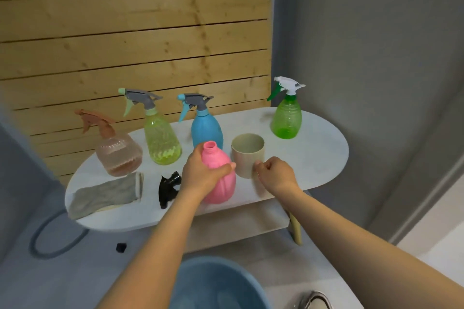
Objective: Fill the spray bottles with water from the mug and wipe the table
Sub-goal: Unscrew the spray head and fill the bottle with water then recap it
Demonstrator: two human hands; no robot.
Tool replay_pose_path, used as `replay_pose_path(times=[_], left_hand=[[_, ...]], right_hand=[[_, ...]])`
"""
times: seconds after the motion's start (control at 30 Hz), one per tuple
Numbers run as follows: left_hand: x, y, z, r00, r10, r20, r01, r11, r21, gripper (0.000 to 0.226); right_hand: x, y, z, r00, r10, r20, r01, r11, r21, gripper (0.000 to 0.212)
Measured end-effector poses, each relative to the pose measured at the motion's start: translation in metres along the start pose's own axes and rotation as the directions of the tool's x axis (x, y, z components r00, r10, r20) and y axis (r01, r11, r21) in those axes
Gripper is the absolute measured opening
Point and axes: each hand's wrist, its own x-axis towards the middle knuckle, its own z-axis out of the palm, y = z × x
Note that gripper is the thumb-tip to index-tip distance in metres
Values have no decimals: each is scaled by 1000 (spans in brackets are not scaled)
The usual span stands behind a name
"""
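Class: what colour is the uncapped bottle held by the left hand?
Pink: the uncapped bottle, gripped by the left hand, clearest in the head view.

- Spray bottles: five. Four capped: peach, yellow-green, blue, green. One pink, uncapped.
- Loose black spray head: one, lower centre-left.
- Mug: one.
- Grey cloth: one.
- Table: one.
- Blue basin: one, bottom centre.
- Hands: two, left, right.
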Motion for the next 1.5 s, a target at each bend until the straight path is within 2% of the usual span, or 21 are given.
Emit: replay_pose_path(times=[0.07,0.13,0.2,0.23,0.3,0.37,0.43,0.5,0.57,0.67,0.87,0.93,1.0,1.17,1.3,1.37,1.5], left_hand=[[-1,-3,-3,999,-31,41,32,999,-10,72],[-2,-5,-10,991,-81,110,81,997,5,98],[-5,-7,-22,967,-144,212,129,988,81,117],[-7,-10,-28,950,-172,260,138,980,141,118],[-12,-19,-41,946,-188,264,108,951,288,108],[-15,-33,-55,985,-126,114,55,872,487,89],[-13,-49,-63,995,-101,-1,78,756,650,70],[-12,-67,-66,985,-169,-40,147,688,711,62],[-12,-82,-65,977,-208,-42,175,674,718,59],[-14,-90,-61,988,-126,-91,152,671,725,54],[-25,-87,-71,983,-14,-185,109,851,514,37],[-30,-83,-83,976,74,-206,42,860,509,29],[-37,-72,-100,954,186,-233,-24,827,562,20],[-52,-40,-139,898,356,-258,-131,777,616,19],[-73,-17,-153,903,324,-283,-122,824,553,20],[-79,-8,-153,888,359,-287,-177,844,506,20],[-78,3,-154,894,343,-288,-219,896,387,28]], right_hand=[[-2,0,-1,999,7,-45,-6,1000,28,31],[-8,-3,-4,994,-10,-108,15,999,51,37],[-14,-8,-6,979,-82,-185,90,995,39,36],[-16,-11,-5,967,-131,-217,139,990,21,33],[-23,-18,-3,933,-251,-258,260,966,1,26],[-30,-26,0,894,-350,-280,376,926,41,18],[-35,-32,4,867,-408,-288,446,891,80,13],[-40,-37,10,842,-454,-290,497,863,93,12],[-44,-40,16,815,-495,-301,541,836,92,10],[-52,-46,22,796,-528,-297,567,822,58,9],[-55,-52,24,783,-556,-280,596,799,80,7],[-56,-56,25,763,-580,-287,621,780,74,6],[-59,-61,28,721,-634,-279,671,739,54,9],[-65,-83,35,635,-765,-106,772,631,73,36],[-80,-113,43,659,-747,90,728,663,173,57],[-85,-123,46,639,-754,151,717,655,239,55],[-87,-134,48,611,-774,162,731,631,259,31]])
